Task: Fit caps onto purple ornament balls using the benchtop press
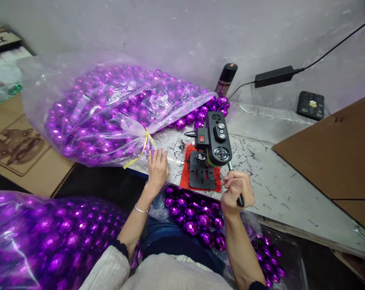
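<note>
My right hand (238,191) is wrapped round the black-gripped lever (240,200) of a small black bench machine (219,139) that looks like a mini drill press. It has a red switch, and its slotted base plate (202,173) stands on a red sheet (185,171). My left hand (158,167) lies at the table's front edge, fingers stretched out, holding nothing that I can see. Just beyond its fingertips is the yellow tie (145,145) of a clear plastic bag (110,117) full of shiny purple balls. More purple balls (197,219) lie in my lap.
Black bits litter the white table (260,173). Behind the machine stand a spray can (226,78) and loose purple balls (190,117). A black power adapter (274,76) hangs on its cable. Cardboard (333,153) rises at right; another ball-filled bag (49,237) sits lower left.
</note>
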`<action>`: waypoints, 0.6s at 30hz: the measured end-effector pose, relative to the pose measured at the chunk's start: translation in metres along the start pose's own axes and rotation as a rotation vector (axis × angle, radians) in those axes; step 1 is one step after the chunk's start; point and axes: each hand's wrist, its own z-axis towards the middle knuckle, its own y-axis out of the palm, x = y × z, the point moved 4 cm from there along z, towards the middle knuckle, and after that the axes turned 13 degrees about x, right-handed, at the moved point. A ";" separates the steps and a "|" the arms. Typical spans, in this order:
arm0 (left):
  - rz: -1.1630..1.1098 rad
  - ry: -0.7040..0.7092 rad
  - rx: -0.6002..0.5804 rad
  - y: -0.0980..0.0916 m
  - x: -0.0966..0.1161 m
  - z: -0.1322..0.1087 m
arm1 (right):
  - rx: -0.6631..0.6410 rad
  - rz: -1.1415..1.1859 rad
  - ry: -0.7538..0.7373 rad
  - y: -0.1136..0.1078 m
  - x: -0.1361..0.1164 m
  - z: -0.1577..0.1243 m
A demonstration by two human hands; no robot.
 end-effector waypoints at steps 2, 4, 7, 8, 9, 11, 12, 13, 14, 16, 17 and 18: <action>0.145 -0.024 -0.027 -0.007 -0.010 0.015 | -0.013 -0.007 -0.003 -0.001 0.001 -0.001; 0.263 -0.028 -0.091 -0.012 -0.017 0.020 | -0.020 -0.005 -0.001 -0.001 0.002 -0.002; 0.364 -0.029 -0.183 -0.014 -0.023 0.025 | -0.026 -0.004 -0.001 -0.002 0.002 -0.003; 0.376 -0.026 -0.205 -0.014 -0.024 0.028 | -0.029 -0.008 -0.005 -0.002 0.002 -0.004; 0.380 -0.021 -0.224 -0.013 -0.025 0.031 | -0.032 -0.012 -0.009 -0.002 0.002 -0.003; 0.367 -0.001 -0.255 -0.011 -0.027 0.038 | -0.036 -0.016 -0.017 -0.002 0.002 -0.003; 0.352 0.013 -0.268 -0.009 -0.028 0.041 | -0.038 -0.017 -0.019 -0.002 0.002 -0.003; 0.333 0.026 -0.277 -0.008 -0.030 0.045 | -0.040 -0.019 -0.019 -0.002 0.002 -0.003; 0.314 0.038 -0.285 -0.007 -0.031 0.048 | -0.042 -0.021 -0.017 -0.002 0.002 -0.004; 0.281 0.056 -0.302 -0.005 -0.034 0.054 | -0.043 -0.023 -0.018 -0.002 0.003 -0.004; 0.266 0.062 -0.307 -0.004 -0.034 0.057 | -0.042 -0.019 -0.021 -0.002 0.003 -0.004; 0.247 0.067 -0.305 -0.004 -0.034 0.058 | -0.041 -0.013 -0.026 -0.002 0.003 -0.005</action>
